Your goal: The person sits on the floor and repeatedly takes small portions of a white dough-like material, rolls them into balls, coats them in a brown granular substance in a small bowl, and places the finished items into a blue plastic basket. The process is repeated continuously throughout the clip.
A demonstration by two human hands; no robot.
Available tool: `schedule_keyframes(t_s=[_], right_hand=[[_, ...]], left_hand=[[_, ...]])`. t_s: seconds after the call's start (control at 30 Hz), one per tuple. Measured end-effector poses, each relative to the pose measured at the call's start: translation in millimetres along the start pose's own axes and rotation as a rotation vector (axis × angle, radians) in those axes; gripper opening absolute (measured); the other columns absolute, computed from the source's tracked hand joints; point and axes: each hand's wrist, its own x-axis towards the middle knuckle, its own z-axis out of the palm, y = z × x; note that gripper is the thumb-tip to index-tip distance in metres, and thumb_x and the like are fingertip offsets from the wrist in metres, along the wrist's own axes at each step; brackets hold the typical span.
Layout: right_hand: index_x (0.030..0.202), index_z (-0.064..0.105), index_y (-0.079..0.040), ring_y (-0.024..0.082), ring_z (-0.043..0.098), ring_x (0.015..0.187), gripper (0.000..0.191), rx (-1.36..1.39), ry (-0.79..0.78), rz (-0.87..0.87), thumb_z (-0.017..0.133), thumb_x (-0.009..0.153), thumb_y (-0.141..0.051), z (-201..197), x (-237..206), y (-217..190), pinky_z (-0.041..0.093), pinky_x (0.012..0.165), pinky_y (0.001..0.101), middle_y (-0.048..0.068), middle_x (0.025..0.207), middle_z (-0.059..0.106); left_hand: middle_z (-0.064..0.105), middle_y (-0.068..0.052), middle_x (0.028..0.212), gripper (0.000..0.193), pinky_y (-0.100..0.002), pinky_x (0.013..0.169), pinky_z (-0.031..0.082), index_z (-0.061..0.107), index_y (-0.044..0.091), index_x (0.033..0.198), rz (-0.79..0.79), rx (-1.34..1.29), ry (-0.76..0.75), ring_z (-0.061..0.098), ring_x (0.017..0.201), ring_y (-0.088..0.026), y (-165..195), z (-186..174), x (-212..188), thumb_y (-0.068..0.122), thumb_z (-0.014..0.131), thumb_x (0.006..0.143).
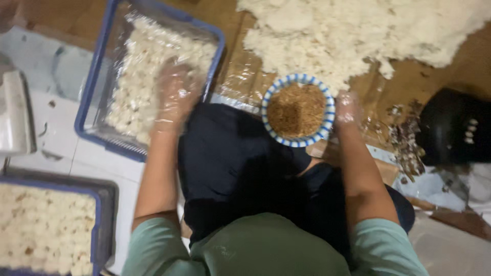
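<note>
— Fingers point(171, 76) of the left hand point(176, 97): gloved in thin clear plastic, pointing away, seemingly spread over the white pieces point(148, 51); too blurred to say whether pinching one or lying loose.

— And on the right hand point(347, 108)?

— Gloved too, fingers point(343, 99) curled just beside the rim of the blue-and-white bowl point(296, 78); cannot tell whether closed on anything.

— Where to find the pieces?

— Packed close in rows inside the blue tray point(97, 66), lined with clear film, up on the left. Brown crumbly filling point(296, 110) in the bowl, straight ahead, above the knees.

— Any advice for the left side?

— Probably best to come down lightly, fingertips only, so as not to squash neighbours or drag the film. Worth keeping the rows tight and working toward the bare edge.

— And the right?

— Better to steady the bowl by its rim and keep the glove out of the filling.

— Further out?

— Big loose heap of white mass point(348, 30) beyond the bowl, on a plastic sheet point(245, 76); second tray point(105, 204) of pale pieces low on the left; black object point(450, 128) off to the right, kind unclear.
</note>
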Motion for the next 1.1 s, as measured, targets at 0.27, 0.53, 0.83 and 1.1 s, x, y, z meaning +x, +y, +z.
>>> schedule_keyframes(t_s=[0.27, 0.53, 0.83, 1.1], right_hand=[[0.109, 0.071, 0.000, 0.046, 0.068, 0.097, 0.029, -0.112, -0.224, 0.117, 0.071, 0.081, -0.009, -67.4, 4.9, 15.7, 0.056, 0.082, 0.0527, 0.031, 0.107, 0.069], [0.114, 0.067, -0.005, 0.035, 0.072, 0.109, 0.017, 0.648, 0.548, -0.726, 0.058, 0.101, 0.002, -94.4, -83.1, -130.5, 0.062, 0.097, 0.0447, 0.015, 0.113, 0.072], [0.121, 0.066, -0.009, 0.040, 0.062, 0.115, 0.032, 0.449, 0.161, -0.374, 0.063, 0.092, -0.021, -139.6, -83.2, -154.1, 0.050, 0.096, 0.0492, 0.023, 0.128, 0.066], [0.144, 0.053, -0.005, 0.051, 0.046, 0.130, 0.078, -0.044, -0.074, 0.034, 0.078, 0.074, -0.029, -118.2, -62.6, -26.0, 0.039, 0.103, 0.0541, 0.033, 0.146, 0.045]], left_hand=[[0.069, -0.010, 0.125, 0.036, -0.032, 0.099, 0.053, 0.064, 0.005, 0.132, -0.132, -1.638, -0.521, 0.065, 0.115, -0.019, 215.1, 130.4, 23.5, 0.028, 0.066, 0.104], [0.070, -0.013, 0.122, 0.058, -0.030, 0.071, 0.040, 0.066, -0.001, 0.134, -0.593, -1.722, -0.791, 0.060, 0.097, -0.018, 197.5, 202.1, 13.9, 0.049, 0.053, 0.108], [0.069, -0.010, 0.111, 0.055, -0.040, 0.073, 0.046, 0.066, 0.009, 0.128, -0.765, -1.637, -0.559, 0.064, 0.091, -0.020, 189.2, 200.7, 10.0, 0.054, 0.042, 0.108], [0.073, -0.011, 0.110, 0.033, -0.036, 0.079, 0.060, 0.061, 0.009, 0.127, -0.613, -1.734, -0.645, 0.074, 0.096, -0.023, 189.1, 212.5, 15.7, 0.015, 0.061, 0.094]])
